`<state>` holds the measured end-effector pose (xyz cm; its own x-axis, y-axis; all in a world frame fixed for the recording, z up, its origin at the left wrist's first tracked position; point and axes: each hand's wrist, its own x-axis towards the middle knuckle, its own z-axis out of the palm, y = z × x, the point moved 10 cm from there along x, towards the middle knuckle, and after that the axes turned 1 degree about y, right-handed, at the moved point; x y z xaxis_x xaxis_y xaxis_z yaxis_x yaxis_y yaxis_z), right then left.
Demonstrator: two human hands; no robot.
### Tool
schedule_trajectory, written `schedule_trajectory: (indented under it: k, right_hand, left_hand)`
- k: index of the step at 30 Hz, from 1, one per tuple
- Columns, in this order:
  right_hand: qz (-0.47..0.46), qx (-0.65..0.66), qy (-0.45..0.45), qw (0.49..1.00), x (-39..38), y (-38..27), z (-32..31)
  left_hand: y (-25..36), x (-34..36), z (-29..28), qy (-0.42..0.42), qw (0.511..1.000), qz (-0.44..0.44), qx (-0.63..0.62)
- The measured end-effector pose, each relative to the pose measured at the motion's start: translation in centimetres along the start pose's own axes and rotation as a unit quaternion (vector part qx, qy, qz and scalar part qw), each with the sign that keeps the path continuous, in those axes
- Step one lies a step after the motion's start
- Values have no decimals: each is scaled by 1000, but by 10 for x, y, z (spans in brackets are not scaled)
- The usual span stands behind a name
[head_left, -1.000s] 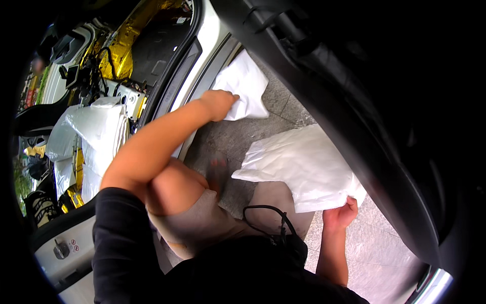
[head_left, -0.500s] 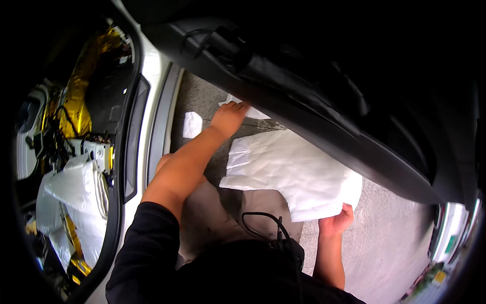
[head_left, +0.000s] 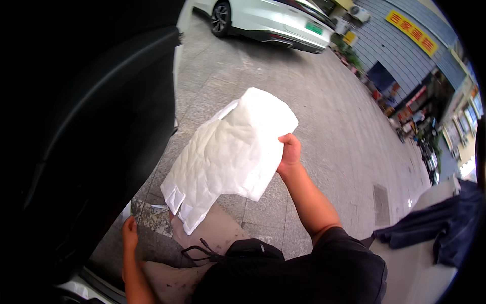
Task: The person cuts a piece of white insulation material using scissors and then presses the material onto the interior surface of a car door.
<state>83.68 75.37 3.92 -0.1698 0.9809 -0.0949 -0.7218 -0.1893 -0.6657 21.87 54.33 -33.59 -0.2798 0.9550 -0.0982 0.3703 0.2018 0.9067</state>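
My right hand grips the right edge of a large white padded sheet, thumb on top. The sheet hangs tilted over the paving, with a cut-out along its lower edge and narrow flaps at its lower left corner. Low on the left, beside the dark car door, my left hand is closed at the edge of a small white piece, most of which is hidden by the door. Between my left hand and the sheet, a small pale object lies on the ground, its kind unclear.
The open door fills the left side, close to my left arm. A white car is parked ahead on the grey paving. At the right, dark blue cloth drapes over a pale surface. A shopfront with a yellow sign stands beyond.
My view has swung right, away from the car's interior. My right hand has lifted the padded sheet outward past the door, while my left hand stays low near the door.
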Motion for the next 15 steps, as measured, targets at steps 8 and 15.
schedule_trajectory:
  k: [8,15]
  right_hand:
    - [-50,-320,-106,940,-71,-181,98]
    - [-61,-751,-138,643,-118,-208,228]
  left_hand:
    - [81,3,15,-75,997,19,-23]
    - [217,-28,44,-159,982,55,-83]
